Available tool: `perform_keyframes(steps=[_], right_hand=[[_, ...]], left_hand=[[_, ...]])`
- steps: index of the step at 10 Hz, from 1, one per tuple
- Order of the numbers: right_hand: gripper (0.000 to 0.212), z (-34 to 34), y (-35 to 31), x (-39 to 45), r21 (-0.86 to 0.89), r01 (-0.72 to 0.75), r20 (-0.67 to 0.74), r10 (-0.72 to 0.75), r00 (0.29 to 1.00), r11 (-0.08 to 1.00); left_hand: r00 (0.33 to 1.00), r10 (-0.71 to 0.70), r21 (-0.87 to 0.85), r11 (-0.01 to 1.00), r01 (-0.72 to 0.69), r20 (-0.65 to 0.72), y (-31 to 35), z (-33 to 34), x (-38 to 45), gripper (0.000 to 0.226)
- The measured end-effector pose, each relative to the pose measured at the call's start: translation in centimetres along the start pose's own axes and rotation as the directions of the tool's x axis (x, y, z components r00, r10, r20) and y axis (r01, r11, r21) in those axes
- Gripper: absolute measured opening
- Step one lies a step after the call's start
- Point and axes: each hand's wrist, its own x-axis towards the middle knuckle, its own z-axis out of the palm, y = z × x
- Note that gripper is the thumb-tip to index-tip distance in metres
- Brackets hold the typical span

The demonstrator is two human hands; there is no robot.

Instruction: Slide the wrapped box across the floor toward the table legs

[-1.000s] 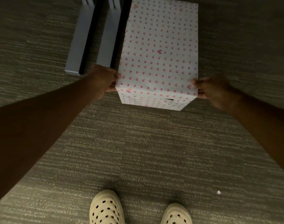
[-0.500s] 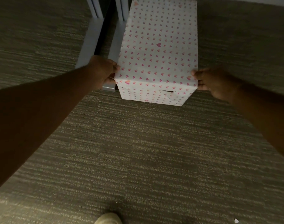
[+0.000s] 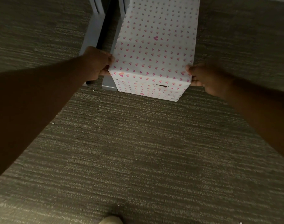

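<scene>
A long box wrapped in white paper with small pink hearts point(image 3: 155, 46) lies on the carpet, reaching out of view at the top. A small tear shows in the paper on its near end. My left hand point(image 3: 97, 63) grips its near left corner and my right hand point(image 3: 204, 78) grips its near right corner. Two grey metal table feet point(image 3: 92, 33) lie flat on the floor just left of the box; the nearer one touches or runs under the box's left side.
Grey-green striped carpet point(image 3: 138, 151) covers the whole floor. The toe of a cream shoe point(image 3: 110, 220) shows at the bottom edge. A pale strip of wall base crosses the top right corner.
The box has moved forward along the table feet with both hands on its near corners. My view has followed it, so the shoes have nearly dropped out of the frame.
</scene>
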Motion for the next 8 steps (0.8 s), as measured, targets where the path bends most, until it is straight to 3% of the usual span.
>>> perform_keyframes(steps=[3,4,5,6,7,8], right_hand=[[0.013,0.3,0.2,-0.5,0.010,0.007,-0.019,-0.006,1.000,1.000],[0.022,0.6,0.0,-0.8,-0.053,0.022,-0.047,-0.025,0.999,0.998],[0.035,1.1,-0.1,-1.9,-0.310,0.135,-0.129,-0.182,0.975,0.941],[0.047,1.5,0.0,-2.5,-0.474,0.241,-0.120,-0.334,0.935,0.847],[0.079,2.2,0.4,-3.4,-0.645,0.322,-0.018,-0.434,0.901,0.693],[0.093,2.8,0.5,-4.5,-0.800,0.311,0.019,-0.497,0.868,0.513]], left_hand=[[0.999,0.000,0.037,0.999,-0.001,0.039,-0.2,-0.2,0.1,0.035],[0.998,0.057,0.120,0.991,-0.061,0.031,-0.3,-0.1,0.0,0.038],[0.959,0.284,0.437,0.863,-0.252,-0.008,-0.8,0.2,-1.8,0.041],[0.900,0.435,0.644,0.681,-0.347,0.025,-1.3,0.3,-3.2,0.048],[0.826,0.543,0.773,0.453,-0.443,0.155,-2.5,1.0,-6.4,0.068],[0.793,0.560,0.847,0.278,-0.453,0.240,-2.8,2.1,-8.7,0.083]])
